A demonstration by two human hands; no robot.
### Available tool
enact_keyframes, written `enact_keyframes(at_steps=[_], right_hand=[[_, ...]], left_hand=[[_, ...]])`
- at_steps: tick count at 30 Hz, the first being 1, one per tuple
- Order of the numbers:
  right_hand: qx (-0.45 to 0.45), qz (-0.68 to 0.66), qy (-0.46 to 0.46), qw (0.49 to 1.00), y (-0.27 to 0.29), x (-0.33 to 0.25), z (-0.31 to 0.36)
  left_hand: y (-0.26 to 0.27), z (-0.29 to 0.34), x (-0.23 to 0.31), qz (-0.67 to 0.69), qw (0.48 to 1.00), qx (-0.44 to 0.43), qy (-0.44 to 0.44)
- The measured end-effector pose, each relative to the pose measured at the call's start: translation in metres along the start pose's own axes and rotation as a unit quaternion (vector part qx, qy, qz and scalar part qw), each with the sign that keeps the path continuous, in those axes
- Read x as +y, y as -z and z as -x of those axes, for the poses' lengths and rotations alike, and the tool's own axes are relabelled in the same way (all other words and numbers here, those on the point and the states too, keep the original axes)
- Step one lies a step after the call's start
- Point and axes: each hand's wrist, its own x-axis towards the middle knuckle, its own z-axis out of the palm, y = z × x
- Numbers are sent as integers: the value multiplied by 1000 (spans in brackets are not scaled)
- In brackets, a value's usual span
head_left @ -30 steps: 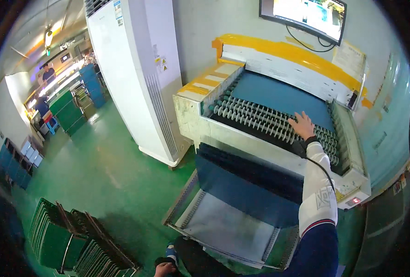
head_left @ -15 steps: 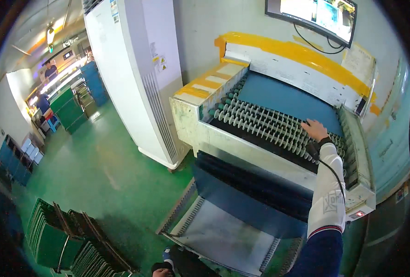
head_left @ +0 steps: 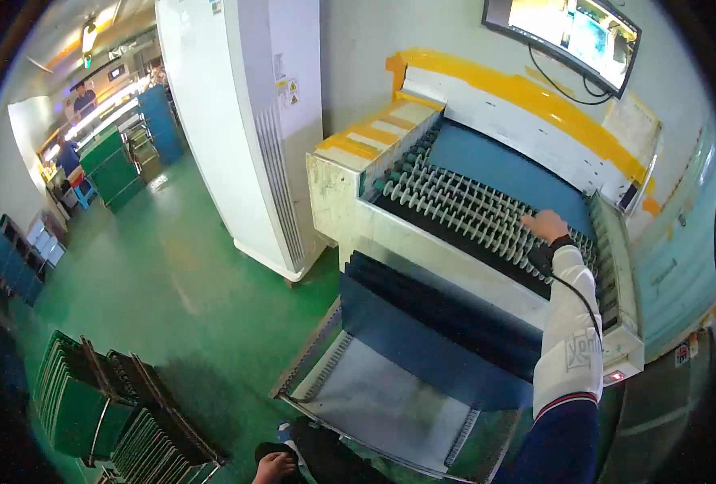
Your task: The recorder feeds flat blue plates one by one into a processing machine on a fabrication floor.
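Observation:
A flat blue panel (head_left: pixel 499 165) lies on the rows of pale disc rollers (head_left: pixel 455 198) of a machine in front of me. My right hand (head_left: pixel 547 226) reaches over the rollers to the panel's near edge, with fingers bent and closed at that edge. Its fingertips are partly hidden. A dark band and cable run along my right wrist. Low in the view, my left hand (head_left: pixel 276 466) rests by my dark-clothed leg with fingers curled; whether it holds anything is hidden. Below the machine, a rack (head_left: pixel 398 387) holds several upright dark blue panels (head_left: pixel 430 339).
A tall white cabinet unit (head_left: pixel 237 121) stands left of the machine. At lower left are racks of green panels (head_left: pixel 72 403). A screen (head_left: pixel 568 36) hangs on the wall. Far left, people are near a lit bench (head_left: pixel 108 121), beside blue and green stacks.
My right hand's fingers, stretched out before, are now bent in at the panel's near edge. My view has shifted slightly. My left hand still sits by my leg.

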Motion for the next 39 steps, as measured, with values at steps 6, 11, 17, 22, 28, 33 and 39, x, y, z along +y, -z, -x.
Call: enact_keyframes(at_steps=[6, 11, 17, 22, 28, 33, 39], right_hand=[[77, 91, 17, 993, 2, -22, -21], [44, 132, 60, 988, 1, -60, -57], [-49, 96, 67, 992, -26, -29, -85], [52, -8, 112, 992, -8, -38, -36], [-16, 52, 24, 998, -4, 29, 40], [21, 6, -22, 1000, -2, 40, 98], [17, 3, 16, 1000, -1, 74, 125]], left_hand=[[32, -60, 26, -46, 994, -49, 92], [56, -105, 63, -74, 997, -8, 33], [37, -107, 103, -91, 993, -37, 60], [47, -89, 137, -111, 991, -66, 19], [39, -82, 268, -151, 970, -74, -173], [-18, -43, 366, -205, 924, -67, -315], [-100, -16, 424, -248, 860, -128, -427]])
